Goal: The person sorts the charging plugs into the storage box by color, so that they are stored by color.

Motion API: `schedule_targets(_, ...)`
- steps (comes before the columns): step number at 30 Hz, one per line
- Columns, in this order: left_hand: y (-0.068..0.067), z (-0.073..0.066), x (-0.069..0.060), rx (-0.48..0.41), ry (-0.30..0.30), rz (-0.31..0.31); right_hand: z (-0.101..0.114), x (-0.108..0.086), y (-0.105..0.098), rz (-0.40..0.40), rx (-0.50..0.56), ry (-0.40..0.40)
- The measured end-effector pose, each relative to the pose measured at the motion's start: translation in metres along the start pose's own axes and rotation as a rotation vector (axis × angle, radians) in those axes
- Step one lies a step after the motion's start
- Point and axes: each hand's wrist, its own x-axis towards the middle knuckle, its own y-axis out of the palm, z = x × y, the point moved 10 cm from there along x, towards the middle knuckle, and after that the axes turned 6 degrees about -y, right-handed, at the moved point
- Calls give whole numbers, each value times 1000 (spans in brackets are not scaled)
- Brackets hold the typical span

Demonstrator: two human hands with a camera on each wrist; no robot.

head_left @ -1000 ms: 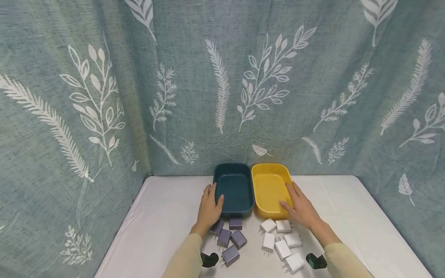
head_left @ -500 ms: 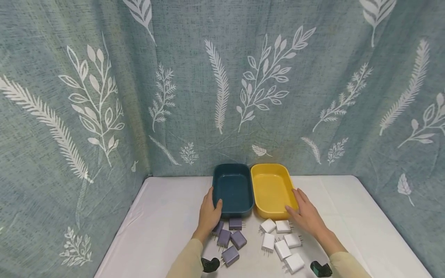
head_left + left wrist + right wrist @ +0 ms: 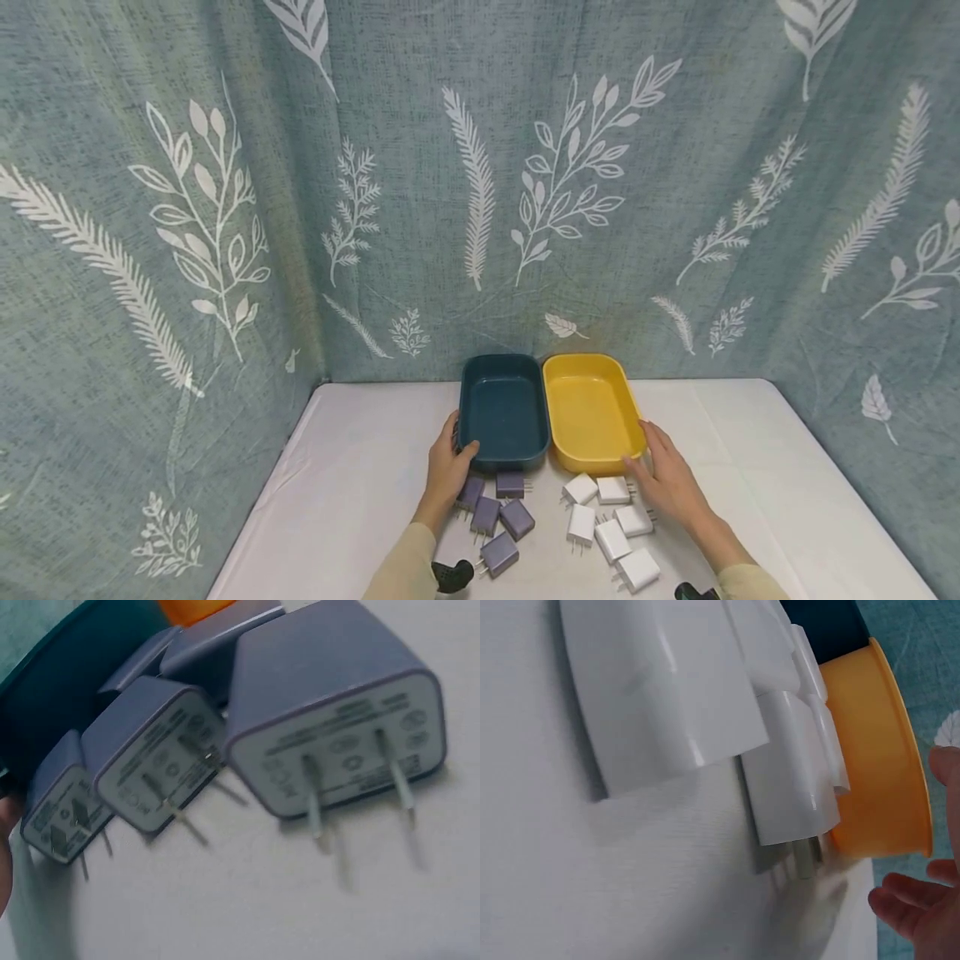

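"Sleeves (image 3: 401, 568) were nearest, pale; a small black device (image 3: 452, 576) sat just inside the left one. What lay past them?"

"Chargers, in two loose clusters on the white table (image 3: 750, 475). Five purple chargers (image 3: 499, 555) lay to the left, six white chargers (image 3: 637, 570) to the right. Prongs (image 3: 399, 784) on the purple lot pointed several ways; from the left wrist, three printed ends faced the camera."

"Left hand?"

"The left hand (image 3: 447, 471) was at the near left corner of the blue tray (image 3: 508, 417). Thumb at the rim, fingers along the outer wall. I couldn't tell whether they clamped it or merely touched; the wrist view caught only a sliver of the hand."

"And the right?"

"The right hand (image 3: 671, 477) was at the near right corner of the yellow tray (image 3: 592, 421). Fingers loosely bent, well apart from the thumb. Contact with the wall was hard to judge."

"How did the trays sit?"

"Side by side, just beyond the chargers, at the table's far edge: blue left, yellow right. Couldn't tell if the rims touched. Behind them hung a grey-green cloth (image 3: 420, 208) printed with white leaves."
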Motion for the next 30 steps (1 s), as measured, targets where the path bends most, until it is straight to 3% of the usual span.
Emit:
schedule_targets(6, 5, 11, -3, -273, -65, 160, -10, -8, 1, -20, 90, 62)
schedule_targets(10, 7, 16, -4, -340, -110, 209, -20, -13, 3, -57, 190, 110)
schedule_targets(14, 6, 18, -3, -343, -109, 213, -30, -19, 8, -81, 238, 168)
schedule_targets(20, 4, 20, -4, -319, -107, 196, -39, -26, 17, -57, 288, 254)
schedule_targets(30, 3, 21, -5, -264, -117, 173, -39, -31, 24, -68, 447, 209)
